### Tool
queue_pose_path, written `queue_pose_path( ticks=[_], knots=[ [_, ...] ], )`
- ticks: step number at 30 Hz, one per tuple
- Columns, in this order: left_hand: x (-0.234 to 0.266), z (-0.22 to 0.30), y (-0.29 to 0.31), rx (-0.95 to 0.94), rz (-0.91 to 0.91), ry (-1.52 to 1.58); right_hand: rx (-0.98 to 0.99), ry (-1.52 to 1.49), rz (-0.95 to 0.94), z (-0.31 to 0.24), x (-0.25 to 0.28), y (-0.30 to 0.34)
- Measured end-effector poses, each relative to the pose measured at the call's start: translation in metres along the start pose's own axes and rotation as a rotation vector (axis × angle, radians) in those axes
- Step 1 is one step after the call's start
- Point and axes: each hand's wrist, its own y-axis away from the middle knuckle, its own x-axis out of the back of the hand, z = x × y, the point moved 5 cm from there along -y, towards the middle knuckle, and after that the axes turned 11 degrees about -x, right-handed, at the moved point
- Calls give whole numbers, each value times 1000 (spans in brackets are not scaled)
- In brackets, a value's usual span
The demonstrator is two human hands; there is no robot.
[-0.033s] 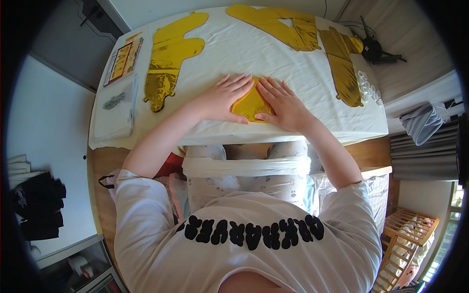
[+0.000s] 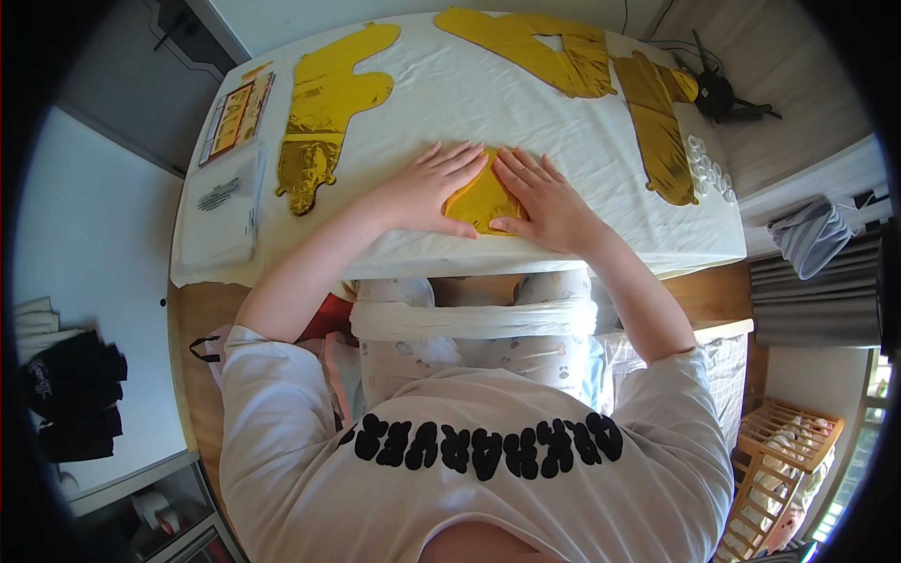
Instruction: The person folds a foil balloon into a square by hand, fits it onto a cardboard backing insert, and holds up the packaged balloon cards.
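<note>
A shiny gold foil balloon [image 2: 485,199], folded into a small flat piece, lies near the front edge of the white-covered table [image 2: 413,122]. My left hand [image 2: 434,192] rests flat on its left side, fingers stretched out and thumb at the lower edge. On its right side lies my right hand [image 2: 540,200], also flat, with the thumb turned inward. Both palms hide parts of the foil. Neither hand is wrapped around anything.
Flat gold foil balloons lie at the left [image 2: 328,103], far middle [image 2: 535,42] and right [image 2: 657,122]. Clear plastic bags [image 2: 221,211] and a printed card [image 2: 235,117] sit at the left edge. A black device [image 2: 716,96] and small clear rolls [image 2: 710,171] are at the right.
</note>
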Motion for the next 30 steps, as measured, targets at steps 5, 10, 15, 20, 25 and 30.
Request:
queue_pose_path(
  ticks=[5,10,15,20,25,30],
  knots=[
    [-1,0,-1,11,-14,-9,-2,-58,-25,2,3,2],
    [-2,-2,1,19,35,26,154,-196,123,-19,27,22],
    [1,-2,0,13,115,57,265,-219,333,-33,28,36],
    [3,2,-1,16,136,39,214,-233,403,-36,15,45],
    [1,6,0,37,138,-1,94,-308,434,-36,10,50],
    [0,8,1,57,141,10,113,-315,358,-41,22,52]
  ],
)
